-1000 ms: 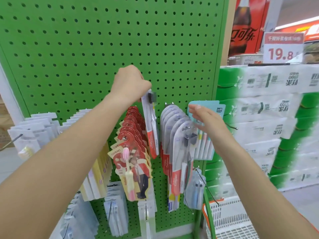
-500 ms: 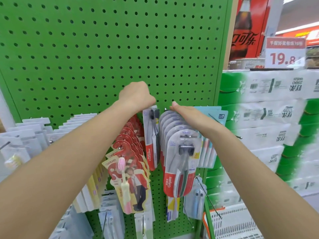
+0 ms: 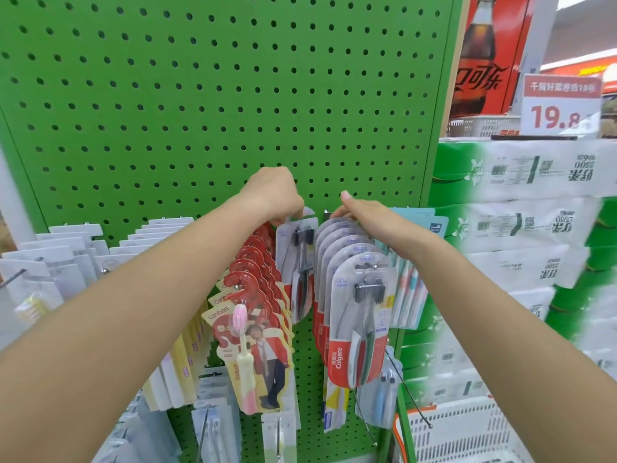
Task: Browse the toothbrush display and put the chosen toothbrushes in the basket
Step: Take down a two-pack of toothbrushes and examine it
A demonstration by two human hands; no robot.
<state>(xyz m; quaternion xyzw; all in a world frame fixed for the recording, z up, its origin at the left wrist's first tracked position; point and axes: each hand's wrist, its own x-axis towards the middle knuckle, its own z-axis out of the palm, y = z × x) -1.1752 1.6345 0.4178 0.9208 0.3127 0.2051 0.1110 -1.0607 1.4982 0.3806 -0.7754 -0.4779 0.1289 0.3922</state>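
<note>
the left hand [image 3: 275,195] pinched a toothbrush pack [image 3: 298,265] by its top; the right hand [image 3: 367,217] lay flat on the hanging row [image 3: 347,269]. judging by this, browsing; next, the basket [image 3: 467,429].

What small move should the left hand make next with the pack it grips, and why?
Probably draw the toothbrush pack away from the pegboard toward the white basket at lower right. The left hand grips its top, the right hand rests on the hanging Colgate packs, and no pack shows in the basket.

Hanging toothbrush pack [image 3: 298,262] (two dark-bristled brushes) beside pegboard row [image 3: 350,279]
</note>
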